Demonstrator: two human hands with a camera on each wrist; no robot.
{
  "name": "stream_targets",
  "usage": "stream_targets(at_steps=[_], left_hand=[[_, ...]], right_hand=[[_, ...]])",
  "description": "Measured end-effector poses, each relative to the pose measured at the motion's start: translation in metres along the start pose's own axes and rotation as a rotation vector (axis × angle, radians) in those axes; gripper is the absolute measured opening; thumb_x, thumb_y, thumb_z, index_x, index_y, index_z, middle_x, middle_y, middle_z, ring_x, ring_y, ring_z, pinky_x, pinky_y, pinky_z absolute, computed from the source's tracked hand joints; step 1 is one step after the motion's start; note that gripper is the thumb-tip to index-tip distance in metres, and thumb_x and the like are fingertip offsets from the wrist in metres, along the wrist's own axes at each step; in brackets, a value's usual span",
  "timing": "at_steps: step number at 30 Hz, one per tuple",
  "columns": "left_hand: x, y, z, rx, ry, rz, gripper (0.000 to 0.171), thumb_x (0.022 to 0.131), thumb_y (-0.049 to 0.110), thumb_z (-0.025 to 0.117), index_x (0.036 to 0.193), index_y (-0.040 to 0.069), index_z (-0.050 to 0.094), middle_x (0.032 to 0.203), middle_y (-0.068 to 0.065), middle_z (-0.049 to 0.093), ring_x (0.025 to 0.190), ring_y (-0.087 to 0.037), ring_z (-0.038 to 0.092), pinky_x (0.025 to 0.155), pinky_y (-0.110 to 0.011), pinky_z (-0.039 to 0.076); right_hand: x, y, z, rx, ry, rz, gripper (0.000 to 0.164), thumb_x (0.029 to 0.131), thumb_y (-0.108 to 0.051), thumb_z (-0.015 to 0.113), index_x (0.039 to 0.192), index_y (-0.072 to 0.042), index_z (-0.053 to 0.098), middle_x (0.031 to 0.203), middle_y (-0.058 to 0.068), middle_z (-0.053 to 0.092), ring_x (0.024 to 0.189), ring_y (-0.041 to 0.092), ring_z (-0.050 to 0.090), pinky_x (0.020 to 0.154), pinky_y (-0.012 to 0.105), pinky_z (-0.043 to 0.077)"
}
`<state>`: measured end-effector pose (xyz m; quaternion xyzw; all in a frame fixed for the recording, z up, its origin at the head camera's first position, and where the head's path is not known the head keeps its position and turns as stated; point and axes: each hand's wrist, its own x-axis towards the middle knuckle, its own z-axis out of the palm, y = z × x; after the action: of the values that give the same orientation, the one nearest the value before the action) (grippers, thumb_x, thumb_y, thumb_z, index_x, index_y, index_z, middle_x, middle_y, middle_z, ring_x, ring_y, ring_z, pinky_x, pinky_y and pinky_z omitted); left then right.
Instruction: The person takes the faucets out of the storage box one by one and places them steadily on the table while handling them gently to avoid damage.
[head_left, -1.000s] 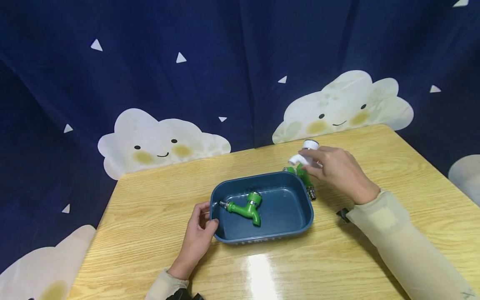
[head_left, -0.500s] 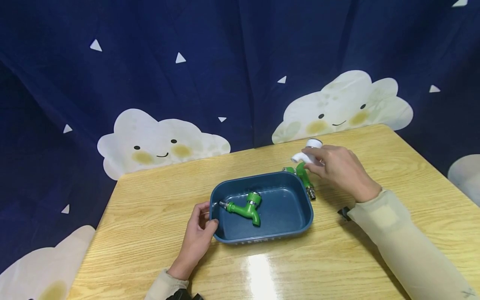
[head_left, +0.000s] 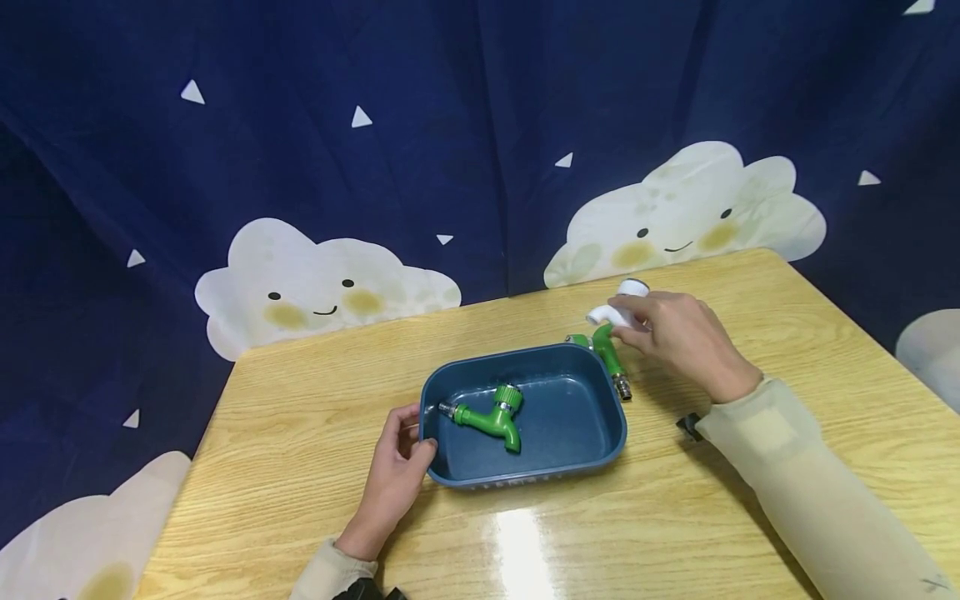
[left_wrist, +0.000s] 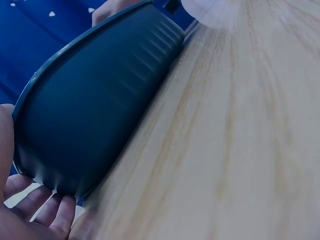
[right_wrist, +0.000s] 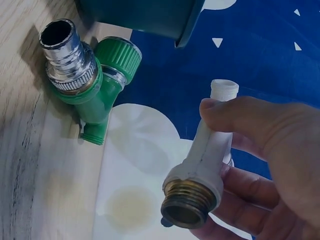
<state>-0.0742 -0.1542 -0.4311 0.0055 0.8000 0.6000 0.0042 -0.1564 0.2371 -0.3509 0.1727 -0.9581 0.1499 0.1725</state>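
My right hand [head_left: 678, 337] pinches a white faucet [head_left: 617, 314] above the table, behind the right end of a blue plastic basin [head_left: 525, 479]. In the right wrist view the thumb and fingers grip the white faucet [right_wrist: 202, 155], its brass threaded end turned toward the camera. A green faucet [head_left: 611, 362] with a metal hose end lies on the table against the basin's right side, partly behind it. Inside the basin rests another green faucet [head_left: 491, 419]. My left hand [head_left: 397, 467] holds the basin's left end, thumb over the rim and fingers outside along the wall [left_wrist: 90, 110].
The basin stands on a wood-grain table [head_left: 315, 400]. Behind the table hangs a dark blue curtain [head_left: 420, 167] with white clouds and triangles. A black strap piece [head_left: 688, 427] shows at the right cuff.
My right hand has shifted the white faucet slightly to the right, uncovering a bit more of the green faucet below. The left hand and the basin stay where they were.
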Motion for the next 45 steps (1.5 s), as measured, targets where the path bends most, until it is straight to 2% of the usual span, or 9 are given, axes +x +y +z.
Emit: stream_targets(at_steps=[19, 37, 45], left_hand=[[0.000, -0.001, 0.001, -0.003, 0.005, -0.009, 0.045, 0.095, 0.002, 0.057, 0.139, 0.007, 0.052, 0.131, -0.016, 0.061, 0.114, -0.025, 0.061, 0.089, -0.018, 0.052], [0.000, 0.000, 0.000, -0.001, -0.005, 0.000, 0.045, 0.096, 0.003, 0.057, 0.140, 0.008, 0.052, 0.132, -0.015, 0.060, 0.116, -0.025, 0.060, 0.091, -0.019, 0.051], [0.000, -0.001, 0.000, -0.010, -0.004, 0.007, 0.045, 0.095, 0.002, 0.057, 0.139, 0.007, 0.052, 0.131, -0.016, 0.060, 0.115, -0.026, 0.061, 0.090, -0.019, 0.052]], right_hand=[[0.001, 0.004, 0.001, -0.004, -0.039, 0.064, 0.039, 0.089, -0.026, 0.080, 0.124, -0.010, 0.074, 0.081, 0.006, 0.072, 0.066, 0.019, 0.057, 0.057, 0.031, 0.042], [0.002, 0.008, 0.002, -0.001, -0.079, 0.094, 0.040, 0.090, -0.026, 0.080, 0.125, -0.009, 0.074, 0.082, 0.008, 0.071, 0.065, 0.019, 0.055, 0.056, 0.029, 0.038], [0.002, 0.010, 0.004, -0.006, -0.087, 0.100, 0.040, 0.090, -0.026, 0.079, 0.126, -0.009, 0.073, 0.084, 0.010, 0.073, 0.065, 0.020, 0.056, 0.056, 0.031, 0.040]])
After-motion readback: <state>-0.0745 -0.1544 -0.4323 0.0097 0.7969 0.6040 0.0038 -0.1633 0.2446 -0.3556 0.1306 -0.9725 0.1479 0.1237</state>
